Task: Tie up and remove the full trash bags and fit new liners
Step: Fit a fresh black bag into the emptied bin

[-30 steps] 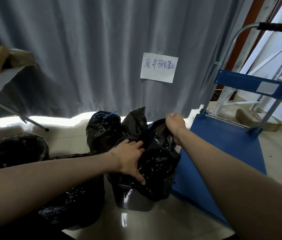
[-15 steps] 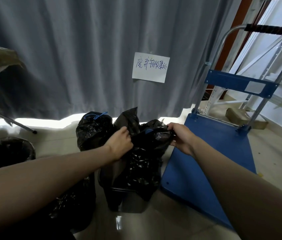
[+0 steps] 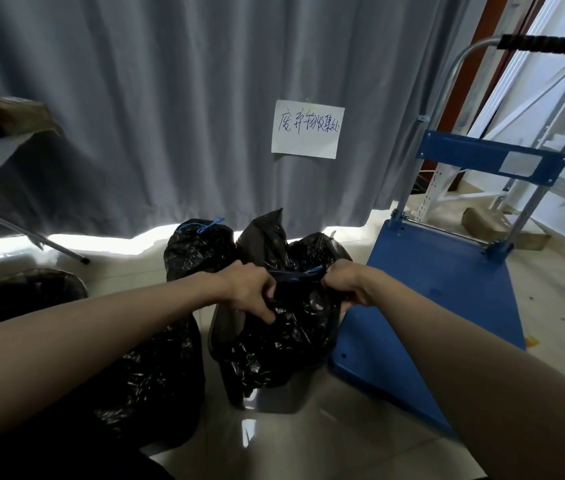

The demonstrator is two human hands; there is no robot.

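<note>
hands work together: my left hand and right hand each grip the black bag's gathered top, fingers curled tight, over the bin.

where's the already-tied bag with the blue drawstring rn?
Head view, centre-left: the tied bag sits on the floor against the grey curtain, just behind-left of the bin bag both hands grip.

three black bags, one cart
</note>
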